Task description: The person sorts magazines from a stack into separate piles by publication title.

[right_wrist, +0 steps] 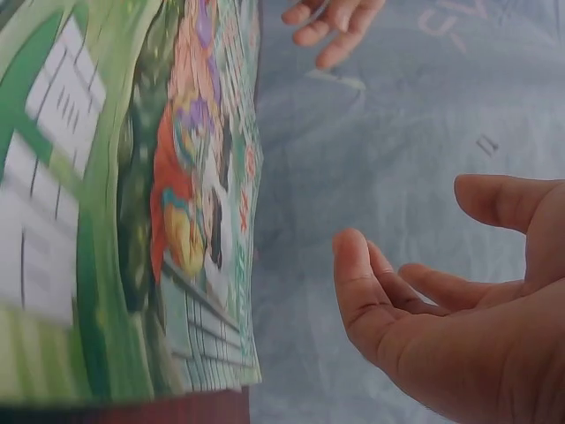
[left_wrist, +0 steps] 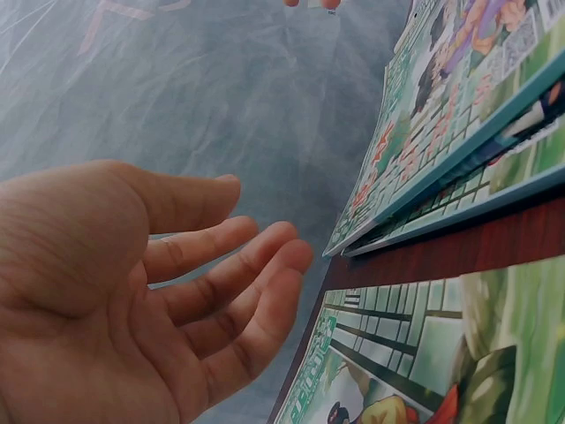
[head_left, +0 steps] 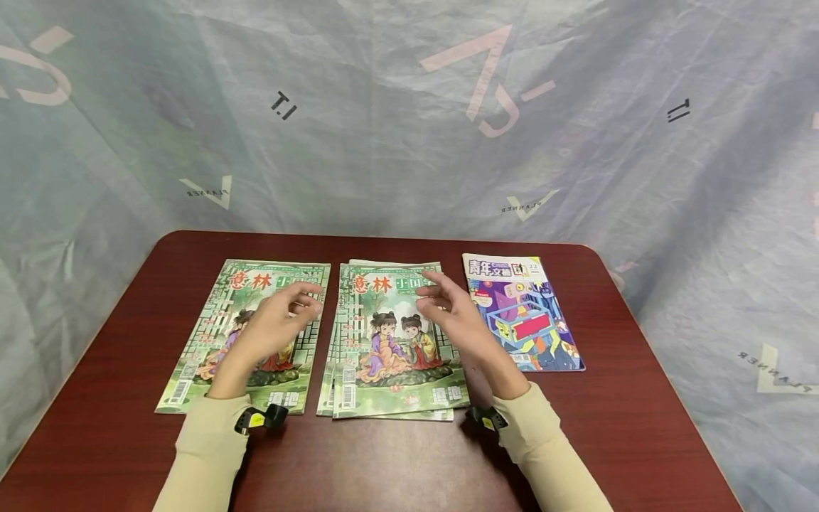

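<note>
Three groups of magazines lie on the table. At the left is a green magazine (head_left: pixel 192 355) with two cartoon children on its cover. A like green magazine (head_left: pixel 397 334) lies in the middle on top of at least one more, whose edges stick out beneath it. My left hand (head_left: pixel 281 320) hovers over the left magazine, fingers loosely bent and holding nothing; the left wrist view shows its palm (left_wrist: pixel 132 291). Above the right edge of the middle stack is my right hand (head_left: pixel 457 313), also empty, thumb and fingers apart.
A purple and white magazine (head_left: pixel 525 313) lies at the right, close by my right forearm. The dark red table (head_left: pixel 377 462) has rounded back corners. Behind it hangs a grey printed curtain (head_left: pixel 384 142). Each wrist wears a small black camera (head_left: pixel 262 419).
</note>
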